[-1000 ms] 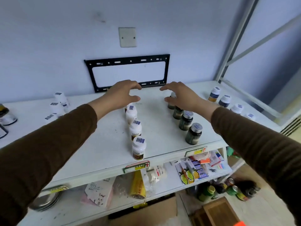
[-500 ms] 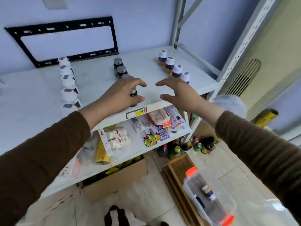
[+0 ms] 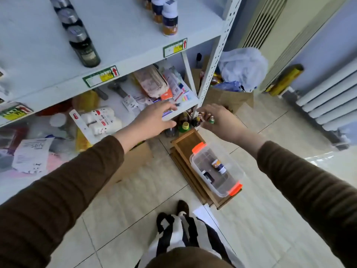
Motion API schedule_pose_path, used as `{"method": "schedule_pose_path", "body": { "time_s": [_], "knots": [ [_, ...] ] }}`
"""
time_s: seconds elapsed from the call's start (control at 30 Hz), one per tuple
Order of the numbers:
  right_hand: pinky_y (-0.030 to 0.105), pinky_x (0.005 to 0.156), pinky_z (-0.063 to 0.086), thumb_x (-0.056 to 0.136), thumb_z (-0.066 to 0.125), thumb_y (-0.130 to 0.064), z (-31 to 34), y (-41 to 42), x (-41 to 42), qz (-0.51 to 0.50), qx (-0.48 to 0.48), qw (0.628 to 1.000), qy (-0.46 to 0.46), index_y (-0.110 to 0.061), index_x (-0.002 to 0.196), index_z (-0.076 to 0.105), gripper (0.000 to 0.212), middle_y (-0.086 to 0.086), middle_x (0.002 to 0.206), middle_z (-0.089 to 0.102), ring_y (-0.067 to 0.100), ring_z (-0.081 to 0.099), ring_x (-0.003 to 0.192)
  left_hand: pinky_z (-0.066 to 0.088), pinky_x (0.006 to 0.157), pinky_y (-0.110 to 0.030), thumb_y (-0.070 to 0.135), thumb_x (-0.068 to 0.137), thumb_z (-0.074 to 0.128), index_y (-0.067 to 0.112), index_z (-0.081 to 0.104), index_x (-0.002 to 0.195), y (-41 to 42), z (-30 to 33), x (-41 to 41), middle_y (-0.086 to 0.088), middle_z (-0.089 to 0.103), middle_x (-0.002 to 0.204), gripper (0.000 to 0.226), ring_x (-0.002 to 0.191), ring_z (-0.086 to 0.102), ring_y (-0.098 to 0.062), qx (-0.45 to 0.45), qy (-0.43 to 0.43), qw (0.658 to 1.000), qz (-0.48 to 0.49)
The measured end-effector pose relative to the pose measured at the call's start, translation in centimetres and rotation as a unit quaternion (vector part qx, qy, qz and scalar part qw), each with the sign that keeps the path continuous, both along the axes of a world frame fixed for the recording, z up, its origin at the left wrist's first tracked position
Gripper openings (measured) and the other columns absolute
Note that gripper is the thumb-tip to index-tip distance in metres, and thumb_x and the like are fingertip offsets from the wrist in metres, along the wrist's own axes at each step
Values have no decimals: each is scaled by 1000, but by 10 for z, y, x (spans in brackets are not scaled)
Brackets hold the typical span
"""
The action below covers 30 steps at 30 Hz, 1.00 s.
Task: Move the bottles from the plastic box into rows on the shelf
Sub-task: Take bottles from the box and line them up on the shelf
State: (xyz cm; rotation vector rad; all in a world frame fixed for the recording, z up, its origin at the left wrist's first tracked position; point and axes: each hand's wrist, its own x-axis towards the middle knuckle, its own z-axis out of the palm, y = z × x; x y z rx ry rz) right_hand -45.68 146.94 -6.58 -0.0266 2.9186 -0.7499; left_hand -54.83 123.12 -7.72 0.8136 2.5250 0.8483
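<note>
The plastic box (image 3: 217, 170), a clear tub with orange latches at both ends, is seen standing on a stack of wooden trays (image 3: 185, 144) on the tiled floor, near the person's feet. Two bottles are left in it: a white-capped bottle (image 3: 218, 166) lying on its side and a darker bottle (image 3: 207, 176) beside it, partly obscured by the tub wall. Both are judged to be small, light and rigid, with smooth walls that may slip under a loose pinch; each is best taken around the body just below the cap, the lying one being turned upright before it is set down. Above and beyond the box, both arms are extended forward and downward in brown sleeves. The left hand (image 3: 152, 120) is held palm down with fingers spread and relaxed, nothing being gripped. The right hand (image 3: 218, 118) is likewise held palm down, fingers loosely curved and empty. Farther off, on the shelf (image 3: 125, 29), a row of dark bottles (image 3: 77, 33) and a row of white-capped bottles (image 3: 166, 14) are already standing.
</note>
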Motion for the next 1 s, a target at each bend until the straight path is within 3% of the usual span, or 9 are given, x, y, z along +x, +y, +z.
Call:
{"method": "schedule_pose_path", "body": {
  "time_s": [0.2,0.33,0.37,0.53,0.63,0.73,0.8,0.9,1.0],
  "knots": [
    [32,91,47,89,68,-24,-90,43,55,-103,-48,986,-118,-19,132,55,45,3,128,60,19,58,111,51,89,-33,37,81,75,33,58,124,48,-90,45,9,60,125,46,110,58,-10,-31,-87,996,-20],
    [20,79,38,90,68,-21,-149,79,85,-201,-113,956,-184,-15,130,58,41,3,124,62,19,61,106,37,72,-9,34,81,75,29,60,124,90,-143,71,5,61,126,46,101,52,-3,-62,-108,991,-42],
    [20,77,38,90,68,-21,-164,88,91,-228,-131,944,-199,-14,129,59,40,4,123,63,21,62,106,35,70,-10,33,82,76,27,59,124,101,-156,77,4,61,126,46,101,53,-6,-72,-119,989,-43],
    [27,77,41,87,72,-20,-240,118,113,-379,-262,849,-258,-9,133,56,49,4,113,60,22,58,95,44,94,-27,30,85,73,20,56,132,157,-216,93,-4,55,138,50,118,56,-22,-140,-163,975,-59],
    [30,80,48,89,69,-24,-280,123,114,-471,-337,764,-284,-8,132,55,48,3,102,59,19,57,86,45,93,-31,30,86,72,18,53,134,183,-252,93,-8,55,138,53,119,55,-26,-189,-158,966,-75],
    [25,72,51,95,60,-25,-319,127,116,-490,-385,713,-321,2,128,56,43,-3,80,54,10,53,67,45,97,-33,35,87,70,20,51,137,202,-291,89,-7,56,138,55,122,54,-27,-236,-155,955,-94],
    [19,60,51,96,58,-22,-346,128,116,-520,-417,673,-321,2,127,56,39,-3,79,51,7,51,64,44,98,-34,37,87,69,22,50,137,210,-318,85,-4,56,138,55,122,54,-27,-262,-161,946,-100],
    [25,53,43,92,66,-22,-379,128,116,-612,-447,582,-296,-10,105,57,19,0,76,49,15,50,60,47,97,-37,36,87,70,21,50,137,221,-358,79,-6,56,138,56,120,55,-28,-289,-178,932,-127],
    [29,58,42,93,65,-23,-410,128,114,-640,-465,537,-293,-12,93,53,16,2,72,47,16,47,58,47,89,-35,34,85,73,20,49,139,229,-391,75,-6,54,138,61,115,57,-28,-322,-204,911,-155]
  ]
}}
